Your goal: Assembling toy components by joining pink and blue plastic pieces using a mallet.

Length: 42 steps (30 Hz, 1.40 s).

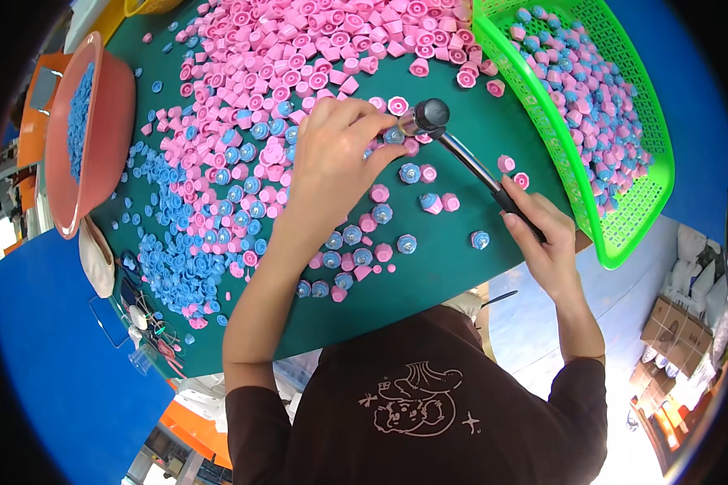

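Observation:
My right hand (pixel 548 246) is closed around the black grip of a small mallet (pixel 467 155). The mallet has a metal shaft and a black rubber-capped head, which sits right beside the fingertips of my left hand (pixel 329 145). Between that thumb and forefinger I pinch a small blue plastic piece (pixel 393 136); part of it is hidden by the fingers and the mallet head. Around both hands lie several blue-topped pieces (pixel 409 173) with shiny centres and loose pink cup-shaped pieces (pixel 450 202), all on a green table (pixel 453 263).
A heap of pink cups (pixel 315 40) covers the far side. Loose blue pieces (pixel 174 267) spread at the left, near a pink basin (pixel 109 129) of blue parts. A green basket (pixel 574 194) of joined pink-and-blue pieces stands at right. Cords (pixel 166 335) lie by the left edge.

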{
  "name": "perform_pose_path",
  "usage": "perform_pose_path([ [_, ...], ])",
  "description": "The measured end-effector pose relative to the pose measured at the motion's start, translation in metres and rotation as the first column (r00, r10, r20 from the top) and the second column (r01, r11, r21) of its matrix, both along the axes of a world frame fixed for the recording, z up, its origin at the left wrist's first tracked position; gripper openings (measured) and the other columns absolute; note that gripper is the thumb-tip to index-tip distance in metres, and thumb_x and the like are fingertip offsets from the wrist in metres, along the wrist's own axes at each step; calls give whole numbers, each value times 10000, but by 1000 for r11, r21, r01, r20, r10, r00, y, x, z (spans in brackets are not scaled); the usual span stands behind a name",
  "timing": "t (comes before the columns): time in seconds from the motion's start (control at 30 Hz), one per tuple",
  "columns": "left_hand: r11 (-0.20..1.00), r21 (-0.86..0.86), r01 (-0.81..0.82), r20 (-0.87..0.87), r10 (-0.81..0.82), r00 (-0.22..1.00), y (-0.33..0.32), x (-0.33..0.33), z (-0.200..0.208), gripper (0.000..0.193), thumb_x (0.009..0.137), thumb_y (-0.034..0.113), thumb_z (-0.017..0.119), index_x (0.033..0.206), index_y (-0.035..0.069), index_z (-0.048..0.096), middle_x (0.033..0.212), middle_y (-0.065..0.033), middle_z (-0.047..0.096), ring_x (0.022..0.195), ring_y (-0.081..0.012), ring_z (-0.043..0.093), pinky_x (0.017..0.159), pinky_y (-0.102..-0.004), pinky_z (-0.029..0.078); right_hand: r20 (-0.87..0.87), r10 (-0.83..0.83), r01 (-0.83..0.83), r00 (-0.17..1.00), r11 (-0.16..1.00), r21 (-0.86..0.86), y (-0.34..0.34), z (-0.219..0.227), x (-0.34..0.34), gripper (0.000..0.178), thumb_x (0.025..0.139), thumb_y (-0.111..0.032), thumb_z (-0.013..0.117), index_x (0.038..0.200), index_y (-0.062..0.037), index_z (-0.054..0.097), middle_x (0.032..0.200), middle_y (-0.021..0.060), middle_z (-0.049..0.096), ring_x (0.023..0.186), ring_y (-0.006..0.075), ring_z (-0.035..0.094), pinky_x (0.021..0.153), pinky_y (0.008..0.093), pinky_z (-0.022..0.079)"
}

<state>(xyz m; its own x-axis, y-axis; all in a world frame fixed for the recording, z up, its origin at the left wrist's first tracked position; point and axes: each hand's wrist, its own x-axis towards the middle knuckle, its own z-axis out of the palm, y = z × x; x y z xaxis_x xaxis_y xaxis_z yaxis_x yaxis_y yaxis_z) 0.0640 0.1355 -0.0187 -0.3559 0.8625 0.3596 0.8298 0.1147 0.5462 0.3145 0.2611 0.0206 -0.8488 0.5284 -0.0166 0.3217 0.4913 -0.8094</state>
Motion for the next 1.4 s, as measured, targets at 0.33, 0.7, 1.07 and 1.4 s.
perform_pose_path([
  [0.33, 781, -31, -624, -88, 620, 780, -160, -60, 86, 212, 756, 133, 784, 954, 77, 731, 946, -16, 675, 803, -126, 553, 665, -263, 405, 72, 84, -89, 994, 993, 77, -6, 4, -22, 408, 850, 29, 634, 1251, -44, 617, 932, 123, 628, 781, 199, 595, 705, 299, 482],
  [0.7, 410, -294, -863, -163, 868, 468, -333, -110, 37, 194, 766, 158, 764, 918, 41, 735, 831, -25, 705, 675, -98, 557, 650, -249, 453, -4, -124, 122, 992, 982, -142, 7, -24, -13, 421, 987, -131, 526, 1400, -62, 480, 977, 27, 660, 531, -11, 337, 454, 159, 235],
  [1.07, 596, -421, -684, -140, 702, 698, -344, -105, 41, 204, 759, 90, 747, 953, 34, 716, 905, -71, 664, 802, -187, 602, 707, -296, 450, 38, -104, 108, 994, 987, -120, -1, -18, -14, 428, 975, -122, 535, 1395, -59, 486, 852, -8, 621, 535, -9, 345, 457, 159, 244],
  [1.4, 670, -512, -538, -222, 501, 836, -373, -130, 34, 227, 775, 33, 732, 994, 19, 676, 822, -75, 580, 706, -180, 561, 659, -284, 465, -8, -28, 28, 1000, 999, -26, -1, -8, -13, 419, 878, -18, 625, 1294, -18, 578, 970, 93, 647, 837, 145, 590, 759, 242, 443],
])
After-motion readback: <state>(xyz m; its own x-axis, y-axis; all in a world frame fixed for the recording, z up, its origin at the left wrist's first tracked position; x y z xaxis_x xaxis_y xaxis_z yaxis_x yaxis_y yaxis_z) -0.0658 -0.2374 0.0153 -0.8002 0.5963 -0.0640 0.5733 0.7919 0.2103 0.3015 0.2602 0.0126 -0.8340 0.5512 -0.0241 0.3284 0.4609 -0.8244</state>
